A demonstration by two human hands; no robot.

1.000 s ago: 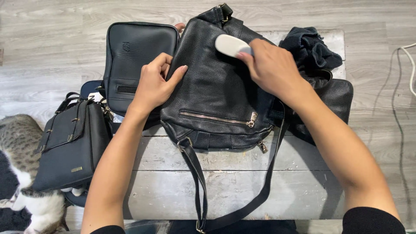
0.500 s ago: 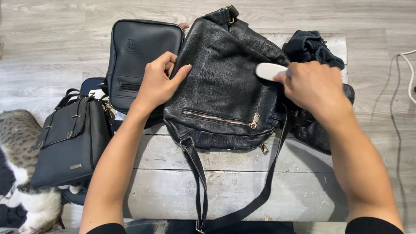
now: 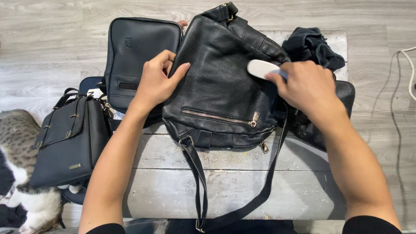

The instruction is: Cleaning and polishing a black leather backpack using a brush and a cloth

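Brushing step: R hand (image 3: 310, 86) closed on brush (image 3: 260, 68), on bag (image 3: 221, 91); L hand (image 3: 157, 82) flat, open, steadying. Next stroke needs firm hold.

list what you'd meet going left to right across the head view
cat → small flap handbag → flat zip pouch → left hand → big black leather bag → white brush → right hand → white cable
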